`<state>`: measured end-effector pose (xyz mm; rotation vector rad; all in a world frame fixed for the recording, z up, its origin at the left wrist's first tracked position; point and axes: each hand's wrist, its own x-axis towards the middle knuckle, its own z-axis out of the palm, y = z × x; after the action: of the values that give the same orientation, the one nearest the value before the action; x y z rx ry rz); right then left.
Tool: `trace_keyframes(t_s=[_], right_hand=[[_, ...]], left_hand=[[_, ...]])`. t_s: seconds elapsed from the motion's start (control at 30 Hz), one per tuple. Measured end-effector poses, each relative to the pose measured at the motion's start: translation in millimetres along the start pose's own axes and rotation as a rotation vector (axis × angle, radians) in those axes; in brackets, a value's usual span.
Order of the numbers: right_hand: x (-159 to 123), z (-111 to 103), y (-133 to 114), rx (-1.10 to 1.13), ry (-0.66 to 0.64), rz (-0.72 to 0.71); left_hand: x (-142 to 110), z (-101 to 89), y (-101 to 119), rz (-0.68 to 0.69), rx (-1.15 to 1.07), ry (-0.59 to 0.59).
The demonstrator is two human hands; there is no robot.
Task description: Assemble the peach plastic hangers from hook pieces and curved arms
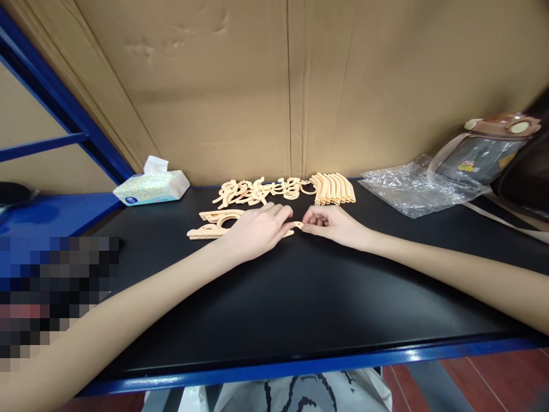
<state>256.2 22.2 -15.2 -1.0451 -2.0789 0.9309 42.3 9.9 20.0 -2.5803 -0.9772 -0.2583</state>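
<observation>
My left hand and my right hand meet near the middle of the black tabletop. Between their fingertips is a small curved beige plastic hanger piece, pinched from both sides. Most of it is hidden by the fingers. Under and left of my left hand lie beige folding-hanger parts, with a rounded loop partly covered by the hand. Behind both hands is a loose pile of beige hooked pieces. To its right, several curved hanger arms lie side by side in a neat row.
A tissue pack lies at the back left. Clear plastic wrapping and a strapped drinking bottle are at the back right. Cardboard stands behind the table. A blue edge runs along its front, and a blue frame rises at left.
</observation>
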Motion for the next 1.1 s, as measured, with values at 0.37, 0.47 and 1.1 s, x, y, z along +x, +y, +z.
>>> trace_keyframes(t_s=[0.37,0.47,1.1], right_hand=[[-2,2,-2,-0.193,0.034,0.009],[-2,1,-3,-0.201,0.03,0.013],[-1,0,-3,-0.238,0.02,0.006]], left_hand=[[-3,19.8,-22,-0.182,0.134,-0.039],[-3,17.3,-20,-0.208,0.132,-0.058],[-2,17.6,-15,-0.205,0.166,-0.042]])
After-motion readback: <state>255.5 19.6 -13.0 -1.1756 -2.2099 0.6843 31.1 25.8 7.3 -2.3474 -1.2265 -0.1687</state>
